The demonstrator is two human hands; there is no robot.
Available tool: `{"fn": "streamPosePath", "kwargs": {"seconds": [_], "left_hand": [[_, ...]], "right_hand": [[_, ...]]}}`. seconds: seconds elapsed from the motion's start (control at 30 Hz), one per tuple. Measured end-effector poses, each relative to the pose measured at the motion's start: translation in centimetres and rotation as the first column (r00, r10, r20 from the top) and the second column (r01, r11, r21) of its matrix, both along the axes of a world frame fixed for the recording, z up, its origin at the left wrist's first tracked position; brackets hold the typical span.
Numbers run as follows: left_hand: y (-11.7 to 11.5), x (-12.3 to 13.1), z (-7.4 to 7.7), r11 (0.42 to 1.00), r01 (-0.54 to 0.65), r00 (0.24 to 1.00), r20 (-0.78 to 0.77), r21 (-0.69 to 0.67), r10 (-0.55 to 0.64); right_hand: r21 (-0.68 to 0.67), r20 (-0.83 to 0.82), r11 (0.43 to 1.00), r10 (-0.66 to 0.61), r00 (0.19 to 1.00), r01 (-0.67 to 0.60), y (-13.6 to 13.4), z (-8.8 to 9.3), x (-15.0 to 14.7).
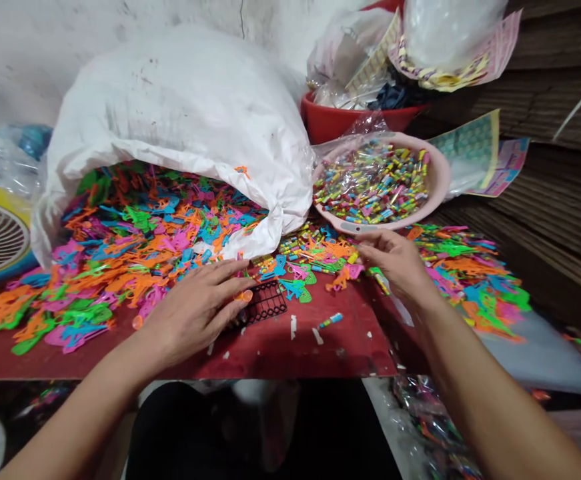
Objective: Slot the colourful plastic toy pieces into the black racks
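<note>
Left hand: fingers reaching forward, extending slightly apart, thumb tip nearing an orange round bit; cannot tell whether they are pinching it. This hand is partly covering the black lattice rack, which is lying on the red table. Right hand: fingers curling, tips bunching toward the thumb; cannot tell whether anything is sitting between them. Just below, a yellow-green tube is lying near the wrist side. Between the hands, a small mixed cluster of coloured plastic pieces is resting behind the rack; one striped tube is lying apart, nearer the front edge. Farther out, a large heap of plastic pieces is spilling from a white sack on the left. Beyond the right hand, a pink basin is holding many small tubes; a second heap is spreading to its right and front. A red basin is standing behind.
</note>
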State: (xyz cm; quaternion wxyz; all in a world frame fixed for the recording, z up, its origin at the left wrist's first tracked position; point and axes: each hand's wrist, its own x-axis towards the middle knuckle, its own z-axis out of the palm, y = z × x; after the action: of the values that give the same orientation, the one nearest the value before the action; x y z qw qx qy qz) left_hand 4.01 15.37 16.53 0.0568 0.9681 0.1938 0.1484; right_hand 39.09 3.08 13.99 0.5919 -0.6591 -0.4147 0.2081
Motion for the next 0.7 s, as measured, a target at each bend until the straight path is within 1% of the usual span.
{"fn": "streamPosePath", "kwargs": {"seconds": [0.03,0.1,0.17,0.23,0.3,0.33,0.4,0.47,0.5,0.53,0.6,0.7], "left_hand": [[0.0,0.0,0.0,1.000,0.000,1.000,-0.008,0.003,0.000],[0.0,-0.1,0.2,1.000,0.002,1.000,-0.023,0.001,-0.002],[-0.1,-0.1,0.5,1.000,0.013,1.000,-0.028,-0.004,-0.013],[-0.2,0.0,0.8,1.000,0.020,0.999,-0.034,-0.009,-0.020],[-0.3,0.1,1.0,1.000,0.019,0.999,-0.042,-0.010,-0.019],[-0.3,0.1,1.1,1.000,0.017,0.999,-0.047,-0.008,-0.017],[-0.4,0.2,1.2,1.000,0.016,0.999,-0.051,0.002,-0.016],[-0.4,0.2,1.3,1.000,0.022,0.999,-0.045,0.012,-0.022],[-0.4,0.2,1.4,1.000,0.025,0.999,-0.043,0.012,-0.025],[-0.4,0.3,1.4,1.000,0.029,0.999,-0.041,0.010,-0.028],[-0.5,0.3,1.5,0.999,0.031,0.999,-0.036,-0.005,-0.032],[-0.5,0.4,1.5,0.999,0.019,0.999,-0.026,-0.043,-0.020]], "right_hand": [[-0.029,-0.021,1.000,-0.001,1.000,0.001,-0.6,-0.3,0.0],[-0.121,0.008,0.992,0.029,1.000,-0.028,-2.0,-1.2,0.3],[-0.218,0.121,0.972,0.117,0.986,-0.089,-3.6,-2.3,0.7],[-0.285,0.290,0.948,0.227,0.930,-0.142,-4.9,-3.2,1.1],[-0.323,0.480,0.933,0.305,0.822,-0.158,-5.7,-3.8,1.4],[-0.336,0.574,0.931,0.323,0.753,-0.143,-5.9,-4.0,1.4],[-0.358,0.732,0.931,0.327,0.598,-0.072,-5.9,-4.4,1.2],[-0.363,0.830,0.932,0.319,0.457,0.010,-5.5,-4.7,0.8],[-0.367,0.855,0.930,0.320,0.409,0.039,-5.2,-4.8,0.6],[-0.370,0.867,0.927,0.322,0.380,0.059,-4.9,-4.9,0.4],[-0.390,0.866,0.917,0.335,0.370,0.082,-4.3,-5.0,0.2],[-0.446,0.830,0.891,0.377,0.412,0.083,-3.9,-4.7,0.3]]}}
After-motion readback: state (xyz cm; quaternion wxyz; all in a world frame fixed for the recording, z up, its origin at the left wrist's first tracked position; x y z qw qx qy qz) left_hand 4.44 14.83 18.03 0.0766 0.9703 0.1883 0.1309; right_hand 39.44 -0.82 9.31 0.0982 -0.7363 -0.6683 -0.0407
